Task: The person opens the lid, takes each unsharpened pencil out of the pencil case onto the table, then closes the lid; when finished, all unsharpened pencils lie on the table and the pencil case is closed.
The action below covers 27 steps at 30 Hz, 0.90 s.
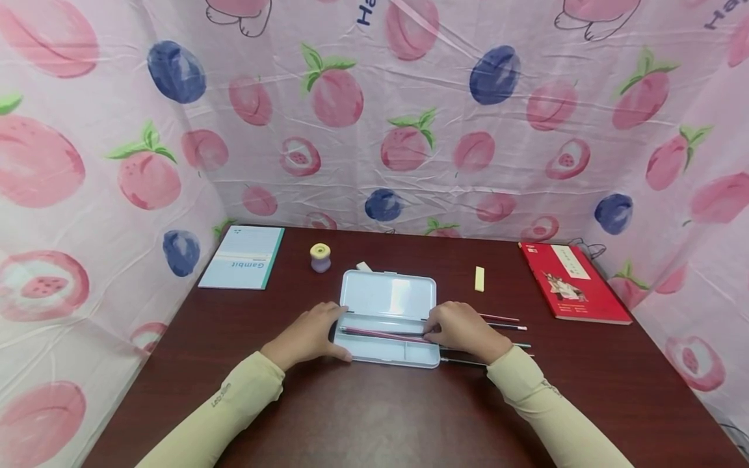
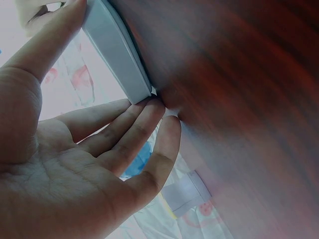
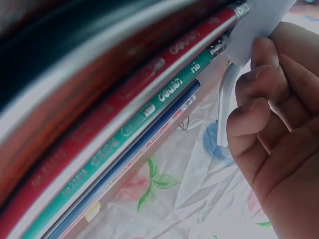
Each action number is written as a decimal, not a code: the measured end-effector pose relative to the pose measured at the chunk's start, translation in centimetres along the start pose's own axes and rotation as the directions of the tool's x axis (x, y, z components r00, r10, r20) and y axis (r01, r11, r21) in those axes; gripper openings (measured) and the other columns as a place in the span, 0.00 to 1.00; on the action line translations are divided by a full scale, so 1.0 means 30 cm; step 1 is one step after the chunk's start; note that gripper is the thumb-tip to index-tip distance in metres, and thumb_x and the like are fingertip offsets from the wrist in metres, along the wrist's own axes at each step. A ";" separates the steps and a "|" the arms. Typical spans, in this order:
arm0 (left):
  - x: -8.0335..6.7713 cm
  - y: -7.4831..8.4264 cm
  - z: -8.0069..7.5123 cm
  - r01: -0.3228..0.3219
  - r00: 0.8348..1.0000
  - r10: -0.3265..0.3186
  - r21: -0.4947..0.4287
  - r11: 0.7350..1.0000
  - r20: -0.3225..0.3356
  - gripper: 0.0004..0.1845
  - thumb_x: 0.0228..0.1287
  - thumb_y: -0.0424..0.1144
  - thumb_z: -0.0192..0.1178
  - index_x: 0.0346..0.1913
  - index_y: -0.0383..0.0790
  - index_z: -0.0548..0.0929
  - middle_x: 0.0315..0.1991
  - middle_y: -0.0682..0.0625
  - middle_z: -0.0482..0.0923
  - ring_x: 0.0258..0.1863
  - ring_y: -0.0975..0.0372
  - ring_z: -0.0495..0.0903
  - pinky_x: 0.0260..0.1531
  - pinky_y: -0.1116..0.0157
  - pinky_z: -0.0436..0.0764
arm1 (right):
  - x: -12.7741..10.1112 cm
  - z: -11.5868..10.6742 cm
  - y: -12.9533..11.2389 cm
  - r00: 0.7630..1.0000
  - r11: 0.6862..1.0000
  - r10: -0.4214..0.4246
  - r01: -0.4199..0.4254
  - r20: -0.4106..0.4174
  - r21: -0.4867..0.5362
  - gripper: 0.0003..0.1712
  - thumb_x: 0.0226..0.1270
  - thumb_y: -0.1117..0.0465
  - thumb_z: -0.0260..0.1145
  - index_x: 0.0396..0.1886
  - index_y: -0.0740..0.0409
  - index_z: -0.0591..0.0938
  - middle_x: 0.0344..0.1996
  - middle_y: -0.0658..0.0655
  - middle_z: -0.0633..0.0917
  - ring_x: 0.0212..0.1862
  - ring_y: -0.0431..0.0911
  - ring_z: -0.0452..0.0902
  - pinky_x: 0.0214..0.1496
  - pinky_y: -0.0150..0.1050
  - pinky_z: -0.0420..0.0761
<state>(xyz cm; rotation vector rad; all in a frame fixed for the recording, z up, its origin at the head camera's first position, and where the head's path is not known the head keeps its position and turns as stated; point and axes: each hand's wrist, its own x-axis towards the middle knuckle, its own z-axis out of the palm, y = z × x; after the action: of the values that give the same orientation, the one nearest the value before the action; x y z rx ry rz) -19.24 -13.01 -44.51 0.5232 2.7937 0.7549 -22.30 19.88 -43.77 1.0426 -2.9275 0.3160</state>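
Observation:
A pale blue pencil case (image 1: 389, 296) lies open on the table, its lid tipped back from the tray. My left hand (image 1: 307, 333) grips the left end, thumb at the front edge and fingers behind. In the left wrist view the case's corner (image 2: 117, 59) sits between thumb and fingertips. Inside the tray lies a pink-red pencil (image 1: 380, 335); my right hand (image 1: 465, 330) pinches its right end, the fingertips partly hidden. Under and beside that hand, several pencils lie on the table, among them a red pencil (image 3: 164, 64), a green pencil (image 3: 149, 109) and a dark blue pencil (image 3: 164, 119).
A light blue notebook (image 1: 242, 257) lies at the back left, near a yellow-and-purple spool-shaped thing (image 1: 320, 258). A small white block (image 1: 363, 266) shows behind the lid. To the right are a yellow strip (image 1: 480, 279) and a red book (image 1: 576, 283). A fruit-patterned curtain (image 1: 363, 162) surrounds the table.

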 end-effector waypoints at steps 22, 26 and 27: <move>-0.006 -0.001 0.002 -0.004 1.000 0.004 0.004 1.000 -0.007 0.53 0.50 0.56 0.85 0.77 0.37 0.73 0.70 0.40 0.77 0.65 0.51 0.76 0.72 0.48 0.78 | -0.026 0.016 -0.013 0.996 0.994 -0.051 0.043 -0.077 -0.104 0.08 0.60 0.58 0.83 0.39 0.50 0.94 0.33 0.47 0.92 0.32 0.37 0.84 0.40 0.37 0.89; -0.005 0.000 0.004 -0.003 1.000 0.003 0.007 1.000 -0.010 0.53 0.50 0.56 0.85 0.77 0.38 0.73 0.70 0.41 0.77 0.64 0.51 0.76 0.71 0.48 0.78 | -0.030 0.016 -0.014 0.994 0.993 -0.052 0.042 -0.096 -0.106 0.09 0.61 0.58 0.83 0.40 0.51 0.94 0.35 0.48 0.92 0.32 0.37 0.84 0.41 0.37 0.89; -0.005 0.000 0.004 -0.002 1.000 0.002 0.007 1.000 -0.011 0.53 0.50 0.56 0.85 0.77 0.38 0.74 0.70 0.41 0.77 0.64 0.52 0.76 0.71 0.48 0.79 | -0.031 0.016 -0.014 0.994 0.993 -0.053 0.042 -0.100 -0.108 0.09 0.61 0.58 0.83 0.40 0.51 0.94 0.36 0.49 0.92 0.32 0.37 0.84 0.41 0.37 0.90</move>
<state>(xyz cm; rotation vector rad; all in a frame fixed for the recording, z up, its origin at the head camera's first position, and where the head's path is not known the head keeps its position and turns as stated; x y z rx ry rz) -19.06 -13.03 -44.59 0.5253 2.8074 0.7511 -21.30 20.06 -44.24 1.0468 -2.7900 0.2051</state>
